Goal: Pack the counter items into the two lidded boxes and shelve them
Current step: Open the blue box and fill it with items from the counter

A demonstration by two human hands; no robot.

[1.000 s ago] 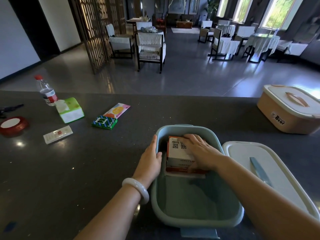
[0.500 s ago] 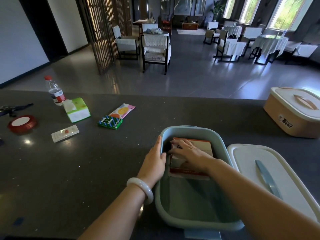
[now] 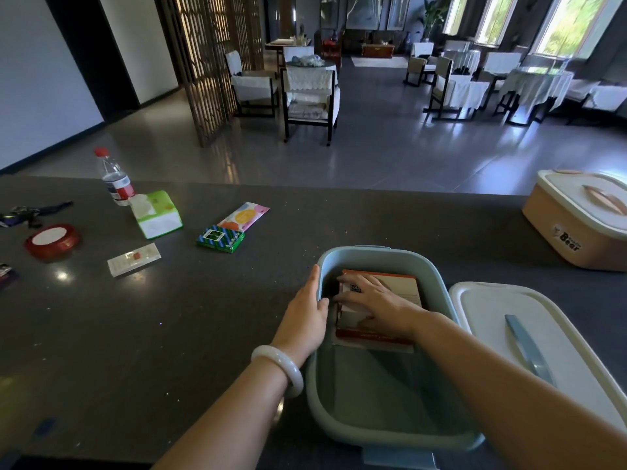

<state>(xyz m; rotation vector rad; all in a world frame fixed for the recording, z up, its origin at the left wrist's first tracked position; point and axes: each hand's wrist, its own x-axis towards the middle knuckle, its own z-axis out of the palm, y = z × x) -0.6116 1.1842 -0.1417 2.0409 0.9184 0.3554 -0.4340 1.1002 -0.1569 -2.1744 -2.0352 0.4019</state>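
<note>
An open pale blue-green box (image 3: 390, 432) stands on the dark counter in front of me. A red and white carton (image 3: 402, 283) lies flat in its far end. My right hand (image 3: 369, 307) lies on top of the carton with fingers spread and straight. My left hand (image 3: 305, 307) rests against the box's outer left wall, thumb on the rim. The box's white lid (image 3: 481, 320), with a blue handle, lies to the right. A second, orange box (image 3: 556, 225) with its lid on sits at the far right.
Loose on the counter to the left are a water bottle (image 3: 115, 179), a green tissue pack (image 3: 157, 215), a colourful sachet (image 3: 242, 217), a green-blue pack (image 3: 220, 238), a white flat packet (image 3: 134, 259), a red tape roll (image 3: 52, 240) and a lanyard (image 3: 30, 212).
The carton stood on its edge in my right hand a second ago; now it lies flat in the box with the hand spread over it. My left hand stays on the rim.
</note>
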